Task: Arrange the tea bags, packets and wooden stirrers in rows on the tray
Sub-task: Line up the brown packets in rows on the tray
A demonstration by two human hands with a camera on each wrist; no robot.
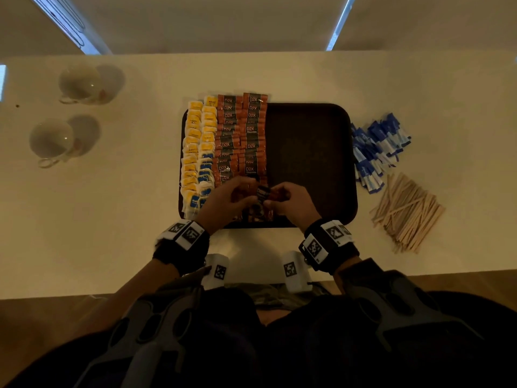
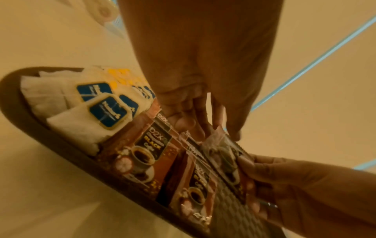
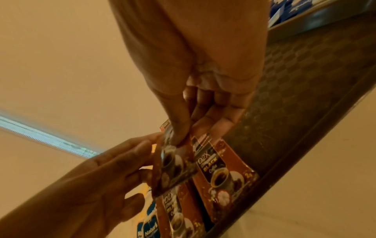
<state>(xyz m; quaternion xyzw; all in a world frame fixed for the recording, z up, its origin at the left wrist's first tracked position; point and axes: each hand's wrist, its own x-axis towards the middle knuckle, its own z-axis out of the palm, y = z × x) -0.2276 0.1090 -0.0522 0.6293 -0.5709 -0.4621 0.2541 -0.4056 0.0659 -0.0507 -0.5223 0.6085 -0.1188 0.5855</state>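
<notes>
A dark brown tray (image 1: 307, 152) holds two columns of tea bags (image 1: 197, 152) with yellow and blue tags on its left. Beside them run two columns of brown coffee packets (image 1: 242, 135). Over the tray's near edge, both hands hold one more brown coffee packet (image 1: 264, 193) a little above the rows. My left hand (image 1: 237, 191) pinches its left end (image 2: 219, 136). My right hand (image 1: 282, 197) pinches it between thumb and fingers (image 3: 177, 138). In the right wrist view the held packet (image 3: 175, 167) hangs tilted above the lying packets (image 3: 221, 170). The tray's right half is bare.
A heap of blue packets (image 1: 377, 149) lies on the white table right of the tray. A pile of wooden stirrers (image 1: 405, 211) lies nearer me. Two upturned cups (image 1: 79, 84) (image 1: 53, 141) stand at the far left. The table's near edge runs just behind my wrists.
</notes>
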